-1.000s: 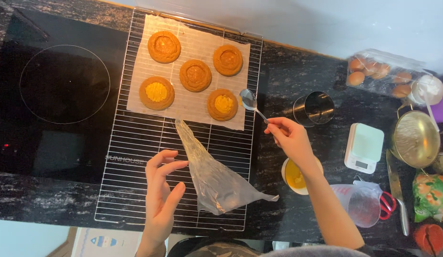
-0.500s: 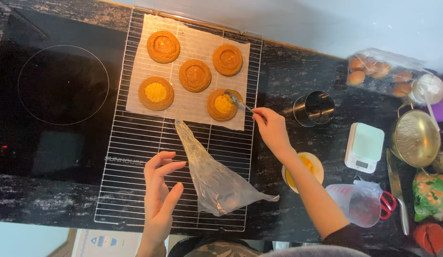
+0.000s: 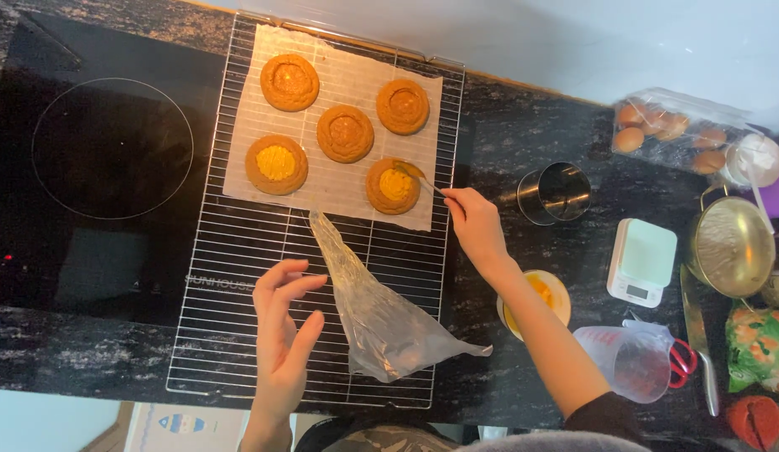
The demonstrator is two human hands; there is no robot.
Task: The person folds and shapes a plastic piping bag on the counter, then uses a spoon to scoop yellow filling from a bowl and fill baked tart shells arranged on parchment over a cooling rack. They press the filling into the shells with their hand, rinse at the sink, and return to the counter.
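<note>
My right hand (image 3: 475, 224) grips a small spoon (image 3: 419, 176) whose bowl rests on the lower right tart shell (image 3: 393, 186), which holds yellow filling. A second filled shell (image 3: 276, 164) lies at the lower left of the parchment sheet (image 3: 331, 180). Three unfilled shells (image 3: 345, 133) lie above them. My left hand (image 3: 282, 335) hovers open over the wire cooling rack (image 3: 230, 276), fingers spread, just left of a clear empty piping bag (image 3: 377, 314) lying on the rack. A small bowl of yellow filling (image 3: 544, 293) sits partly under my right forearm.
A black induction hob (image 3: 97, 167) lies at the left. Right of the rack stand a metal ring cutter (image 3: 557, 192), a small white scale (image 3: 645, 261), a plastic measuring jug (image 3: 628, 360), red-handled scissors (image 3: 681, 362), a brass pot (image 3: 731, 244) and a bag of eggs (image 3: 670, 125).
My right hand moved left with the spoon from beside the rack onto the lower right shell. My left hand stayed over the rack.
</note>
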